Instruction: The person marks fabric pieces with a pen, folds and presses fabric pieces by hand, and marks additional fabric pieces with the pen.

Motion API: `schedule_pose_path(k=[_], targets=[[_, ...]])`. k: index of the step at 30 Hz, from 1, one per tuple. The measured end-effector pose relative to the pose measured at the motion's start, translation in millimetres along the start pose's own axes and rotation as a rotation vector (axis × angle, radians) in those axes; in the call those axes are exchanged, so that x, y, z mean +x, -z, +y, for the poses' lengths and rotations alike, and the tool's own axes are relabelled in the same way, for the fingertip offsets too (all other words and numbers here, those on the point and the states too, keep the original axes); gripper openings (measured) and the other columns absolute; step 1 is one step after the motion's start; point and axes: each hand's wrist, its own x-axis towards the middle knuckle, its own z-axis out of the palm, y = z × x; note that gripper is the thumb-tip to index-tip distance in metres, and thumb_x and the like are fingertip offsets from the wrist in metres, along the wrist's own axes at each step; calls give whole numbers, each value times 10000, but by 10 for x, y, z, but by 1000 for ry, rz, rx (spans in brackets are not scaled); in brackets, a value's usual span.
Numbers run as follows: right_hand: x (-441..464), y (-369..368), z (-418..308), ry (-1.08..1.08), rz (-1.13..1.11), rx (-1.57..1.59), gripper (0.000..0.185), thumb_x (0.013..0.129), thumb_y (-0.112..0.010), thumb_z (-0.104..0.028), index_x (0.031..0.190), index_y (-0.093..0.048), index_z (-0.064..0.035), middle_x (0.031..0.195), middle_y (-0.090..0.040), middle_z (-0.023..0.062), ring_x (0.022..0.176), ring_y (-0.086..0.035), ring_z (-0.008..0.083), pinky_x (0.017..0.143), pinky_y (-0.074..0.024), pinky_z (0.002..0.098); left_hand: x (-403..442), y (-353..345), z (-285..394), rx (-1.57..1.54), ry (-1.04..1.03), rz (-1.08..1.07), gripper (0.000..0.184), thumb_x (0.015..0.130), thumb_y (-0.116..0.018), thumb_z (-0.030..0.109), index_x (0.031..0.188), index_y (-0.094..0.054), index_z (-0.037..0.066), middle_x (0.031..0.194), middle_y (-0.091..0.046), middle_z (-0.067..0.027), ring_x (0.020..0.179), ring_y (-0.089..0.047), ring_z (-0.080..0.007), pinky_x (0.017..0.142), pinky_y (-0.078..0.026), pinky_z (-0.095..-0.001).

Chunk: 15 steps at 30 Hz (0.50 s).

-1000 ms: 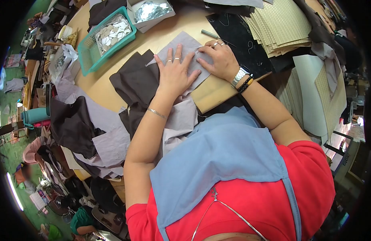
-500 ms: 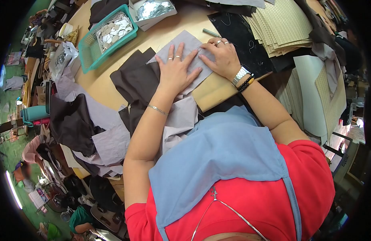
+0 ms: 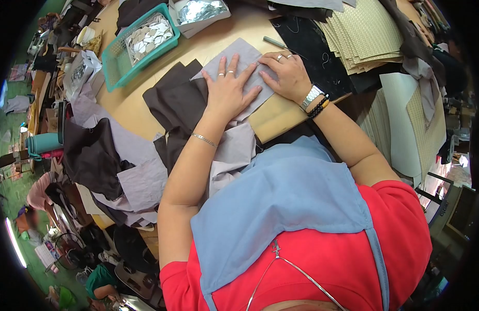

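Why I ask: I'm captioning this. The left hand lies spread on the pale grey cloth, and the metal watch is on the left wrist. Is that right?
Not quite: the head view shows the metal watch on the right wrist, not the left. The left hand does lie spread on the pale grey cloth.

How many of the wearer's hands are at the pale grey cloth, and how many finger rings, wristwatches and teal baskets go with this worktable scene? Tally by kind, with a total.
Hands at the pale grey cloth: 2 (left hand, right hand)
Finger rings: 4
Wristwatch: 1
Teal basket: 1
Total: 8
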Motion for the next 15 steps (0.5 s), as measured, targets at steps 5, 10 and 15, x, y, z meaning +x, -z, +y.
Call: schedule_pose_path(k=[5, 10, 15], targets=[[38, 71, 2, 42, -142, -80, 237, 881, -641, -293, 1084, -654, -172, 1066, -684, 2, 1030, -628, 205, 850, -444, 394, -33, 48, 11, 30, 5, -5, 603, 894, -546, 606, 1430, -485, 338, 1553, -363, -121, 1428, -326, -380, 997, -183, -810], [82, 136, 24, 206, -169, -174, 218, 912, -585, -252, 1114, -636, -186, 1113, -667, 13, 1079, -625, 199, 860, -443, 442, -201, 202, 20, 133, 21, -16, 545, 911, -546, 572, 1376, -559, 289, 1507, -438, -107, 1405, -380, -344, 988, -195, -810], [84, 149, -6, 234, -353, -298, 330, 939, -529, -222, 1261, -591, -186, 1239, -618, 34, 1137, -598, 225, 1012, -385, 556, -388, 163, -57, 243, 9, 95, 495, 898, -557, 583, 1301, -626, 306, 1463, -493, -70, 1372, -427, -311, 961, -187, -827]])
